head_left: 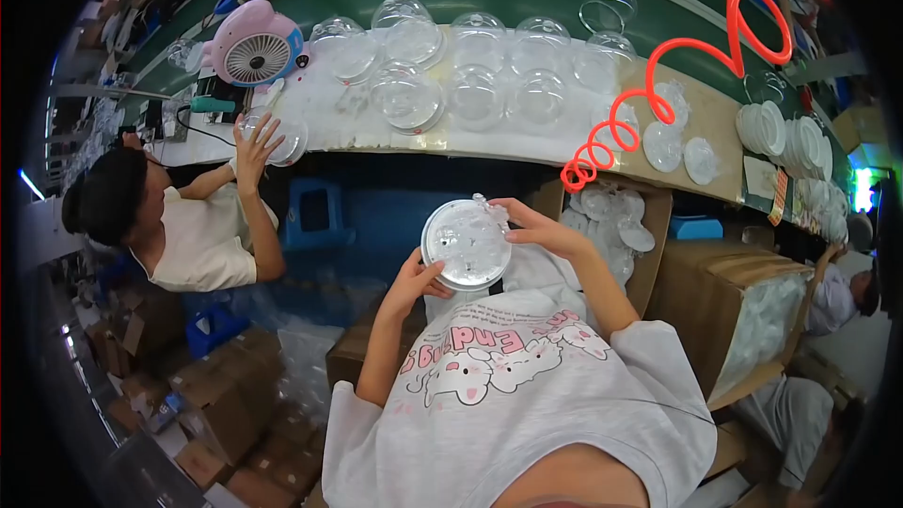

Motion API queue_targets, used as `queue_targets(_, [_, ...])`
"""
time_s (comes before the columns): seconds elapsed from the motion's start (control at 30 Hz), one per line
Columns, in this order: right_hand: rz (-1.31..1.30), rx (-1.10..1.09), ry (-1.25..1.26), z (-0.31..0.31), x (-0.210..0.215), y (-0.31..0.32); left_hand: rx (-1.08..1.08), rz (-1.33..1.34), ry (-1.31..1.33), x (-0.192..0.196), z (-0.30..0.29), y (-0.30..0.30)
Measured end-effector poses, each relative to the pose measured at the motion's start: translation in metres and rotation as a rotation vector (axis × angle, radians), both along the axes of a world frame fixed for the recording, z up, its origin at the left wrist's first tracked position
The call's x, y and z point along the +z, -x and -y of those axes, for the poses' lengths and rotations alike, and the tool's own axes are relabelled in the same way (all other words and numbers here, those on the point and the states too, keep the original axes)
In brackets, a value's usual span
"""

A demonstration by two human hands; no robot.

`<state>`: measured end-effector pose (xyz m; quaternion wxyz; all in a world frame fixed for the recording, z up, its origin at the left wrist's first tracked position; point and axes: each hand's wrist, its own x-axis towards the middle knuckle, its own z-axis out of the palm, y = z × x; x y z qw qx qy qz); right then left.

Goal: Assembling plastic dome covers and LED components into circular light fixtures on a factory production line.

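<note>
Honestly, what worries me is the round white piece (453,268) held over the lap, out in front of the table's (324,125) front edge. The left hand (419,280) has its near rim between a bent thumb and fingers. The right hand (547,233) is half curled, fingertips at the far side by some crumpled clear film (491,211); whether it pinches film or rim, I can't tell. Should the left grip loosen while the film is tugged, the piece could tip and drop. The red coiled hose (613,122), dangling past the front edge near the right hand, could snag a sleeve.

Just below that edge, to the right, an open carton (662,237) is heaped with pale, round plastic pieces (636,237); another on top might slide off. Beside it, a bigger carton (691,301) shows bunched clear plastic (764,322) at its open side. Clear domes (407,94) stand along the table's back edge, close enough to knock one another.
</note>
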<state>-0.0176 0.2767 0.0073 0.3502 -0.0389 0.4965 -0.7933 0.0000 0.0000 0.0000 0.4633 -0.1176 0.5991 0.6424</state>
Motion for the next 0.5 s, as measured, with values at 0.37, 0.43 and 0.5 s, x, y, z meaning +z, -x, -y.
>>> queue_targets(0.37, [-0.147,0.230,-0.074,0.026,-0.018,0.049,0.322,0.039,-0.084,-0.009,0.015,-0.017])
queue_targets(0.43, [-0.187,0.167,-0.059,0.035,-0.019,0.064,0.364,0.035,-0.113,-0.018,0.026,-0.007])
queue_targets(0.5, [-0.199,0.004,-0.321,0.036,-0.016,0.086,0.433,0.003,-0.140,-0.032,0.036,0.014])
